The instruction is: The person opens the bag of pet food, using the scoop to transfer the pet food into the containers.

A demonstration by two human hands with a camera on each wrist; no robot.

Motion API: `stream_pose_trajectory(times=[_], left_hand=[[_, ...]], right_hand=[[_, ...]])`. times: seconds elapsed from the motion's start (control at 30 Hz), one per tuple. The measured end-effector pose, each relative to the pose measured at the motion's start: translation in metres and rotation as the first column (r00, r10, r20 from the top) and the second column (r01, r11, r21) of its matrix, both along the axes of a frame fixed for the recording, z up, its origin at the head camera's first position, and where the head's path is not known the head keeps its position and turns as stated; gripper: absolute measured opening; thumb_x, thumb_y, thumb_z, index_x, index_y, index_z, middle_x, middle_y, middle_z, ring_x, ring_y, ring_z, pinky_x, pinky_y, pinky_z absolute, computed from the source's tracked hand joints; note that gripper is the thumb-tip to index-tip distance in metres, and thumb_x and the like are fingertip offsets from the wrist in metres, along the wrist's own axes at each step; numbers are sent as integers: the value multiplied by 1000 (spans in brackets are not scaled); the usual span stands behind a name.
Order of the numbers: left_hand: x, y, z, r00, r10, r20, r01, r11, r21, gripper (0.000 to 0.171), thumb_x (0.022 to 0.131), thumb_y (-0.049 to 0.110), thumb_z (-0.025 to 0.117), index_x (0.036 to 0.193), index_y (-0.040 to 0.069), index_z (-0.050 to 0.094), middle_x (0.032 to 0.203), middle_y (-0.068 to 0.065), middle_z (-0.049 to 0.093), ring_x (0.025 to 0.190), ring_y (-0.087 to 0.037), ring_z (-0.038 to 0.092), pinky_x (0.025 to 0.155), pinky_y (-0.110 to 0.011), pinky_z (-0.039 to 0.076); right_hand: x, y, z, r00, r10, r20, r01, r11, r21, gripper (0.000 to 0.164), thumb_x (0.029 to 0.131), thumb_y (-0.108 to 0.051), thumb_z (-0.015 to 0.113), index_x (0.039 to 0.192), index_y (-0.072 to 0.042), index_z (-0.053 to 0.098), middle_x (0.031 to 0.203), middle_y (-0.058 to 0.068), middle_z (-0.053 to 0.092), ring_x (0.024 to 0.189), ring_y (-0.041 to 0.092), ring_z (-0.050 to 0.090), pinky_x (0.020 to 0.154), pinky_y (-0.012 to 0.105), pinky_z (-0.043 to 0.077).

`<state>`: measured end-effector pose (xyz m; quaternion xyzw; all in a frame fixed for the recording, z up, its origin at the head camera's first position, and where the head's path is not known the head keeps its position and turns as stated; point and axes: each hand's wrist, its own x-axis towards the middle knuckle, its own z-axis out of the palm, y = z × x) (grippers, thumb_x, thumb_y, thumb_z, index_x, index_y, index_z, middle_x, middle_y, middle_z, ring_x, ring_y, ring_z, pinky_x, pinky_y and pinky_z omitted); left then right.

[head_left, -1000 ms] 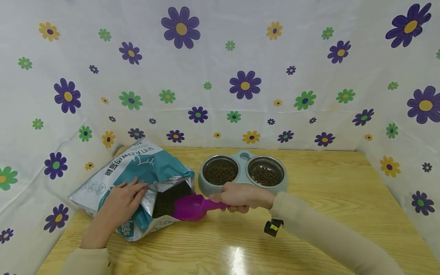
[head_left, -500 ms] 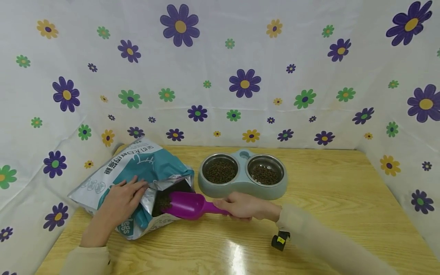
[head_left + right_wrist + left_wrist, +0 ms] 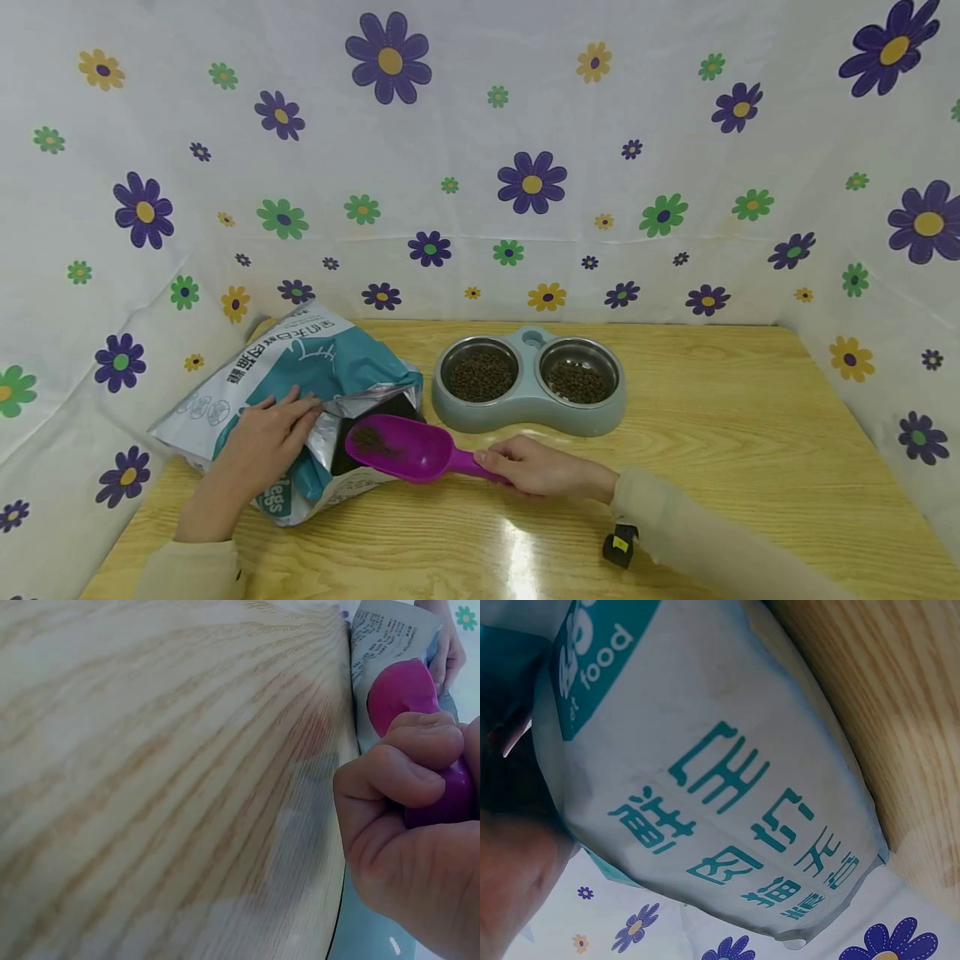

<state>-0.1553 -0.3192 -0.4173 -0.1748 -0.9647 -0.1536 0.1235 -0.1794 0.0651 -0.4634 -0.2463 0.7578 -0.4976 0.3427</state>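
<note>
A teal-and-white cat food bag (image 3: 281, 354) lies on its side at the left, its silver-lined mouth facing right. My left hand (image 3: 262, 442) holds the bag by its upper side near the mouth; the thumb is hard to make out. In my right hand (image 3: 540, 465) is the handle of a magenta scoop (image 3: 408, 454), fingers curled round it, as the right wrist view also shows. Brown kibble (image 3: 367, 440) lies in the front of the scoop, which tilts at the bag's mouth. The bag's inside is dark.
Behind the scoop stands a pale blue double feeder (image 3: 528, 400) with two steel bowls, both holding kibble. The wooden table (image 3: 720, 417) meets flower-printed cloth (image 3: 532, 250) at the back and sides. A small black device (image 3: 618, 544) hangs under the right wrist.
The scoop has come up and back a little from inside the bag, and kibble now shows in it. My right hand has shifted slightly right and nearer. The left hand keeps its place.
</note>
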Motion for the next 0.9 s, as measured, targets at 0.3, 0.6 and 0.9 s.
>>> stream_pose_trajectory(times=[0.3, 0.6, 0.9], left_hand=[[0, -1, 0, 1000, -3, 18, 3, 1000, -1, 24, 102, 11, 59, 118, 1, 75, 123, -26, 71, 123, -54, 59, 104, -68, 42], [-2, -1, 3, 999, 19, 50, -19, 1000, -9, 26, 103, 13, 58, 120, 1, 74, 126, -25, 70, 127, -53, 57, 107, -68, 40], [-2, -4, 4, 995, 7, 95, -6, 1000, -18, 29, 105, 15, 55, 123, 1, 72, 129, -25, 69, 129, -53, 55, 108, -69, 39]], right_hand=[[6, 2, 7, 1000, -14, -26, 12, 999, -46, 47, 110, -36, 46, 98, 4, 68, 64, -5, 49, 51, 4, 37, 45, 19, 31], [11, 21, 26, 998, -29, 48, 33, 996, -77, 52, 111, -38, 44, 104, 10, 62, 61, -5, 44, 48, 6, 32, 43, 20, 29], [1, 78, 42, 994, -110, 28, 111, 993, -27, 52, 110, -42, 45, 101, 8, 59, 62, -5, 43, 46, 6, 28, 42, 20, 27]])
